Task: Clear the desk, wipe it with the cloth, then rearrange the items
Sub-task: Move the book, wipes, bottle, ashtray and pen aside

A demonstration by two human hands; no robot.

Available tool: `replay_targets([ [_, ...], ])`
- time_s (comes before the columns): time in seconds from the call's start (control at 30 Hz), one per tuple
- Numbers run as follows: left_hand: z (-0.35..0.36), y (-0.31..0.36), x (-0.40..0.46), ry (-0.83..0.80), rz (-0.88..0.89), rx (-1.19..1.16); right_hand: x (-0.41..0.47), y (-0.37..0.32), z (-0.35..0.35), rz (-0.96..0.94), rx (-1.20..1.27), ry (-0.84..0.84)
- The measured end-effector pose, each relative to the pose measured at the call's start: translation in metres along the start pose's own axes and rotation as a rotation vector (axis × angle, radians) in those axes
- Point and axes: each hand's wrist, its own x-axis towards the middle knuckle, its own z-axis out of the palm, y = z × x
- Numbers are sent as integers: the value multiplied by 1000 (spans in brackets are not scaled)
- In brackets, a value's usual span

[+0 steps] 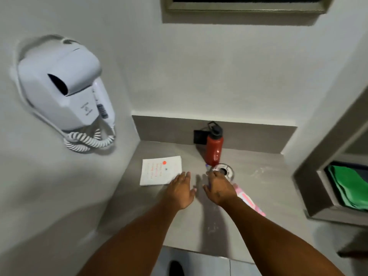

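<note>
A white book (161,170) with red print lies flat on the grey desk (258,196) toward the left. A red bottle (214,147) with a black lid stands upright near the back wall. In front of it sits a round metal grommet (225,170) in the desk top. A pen (207,168) lies by the grommet under my right fingers. A pink packet (250,200) lies partly under my right wrist. My left hand (180,191) hovers flat, fingers straight, at the book's near right corner. My right hand (218,188) reaches over the pen with fingers extended.
A green cloth (346,188) lies in a recessed shelf at the right. A white wall-mounted hair dryer (65,92) with coiled cord hangs on the left wall. A black socket (200,137) sits on the backsplash behind the bottle. The desk's front edge is near my elbows.
</note>
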Motion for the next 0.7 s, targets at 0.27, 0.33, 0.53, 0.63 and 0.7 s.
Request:
replay_targets([
  [0.27, -1, -106, 28, 18, -267, -54, 115, -89, 40, -94, -68, -134],
  [0.33, -2, -120, 32, 20, -340, -66, 137, -104, 51, -118, -108, -159],
  [0.53, -9, -146, 48, 46, -576, -98, 192, -119, 77, -139, -278, -233],
  [0.63, -16, -155, 58, 102, -632, -189, 199, -120, 77, -100, -261, -302],
  [0.7, -23, -161, 63, 129, -627, -185, 192, -126, 74, -77, -231, -309],
])
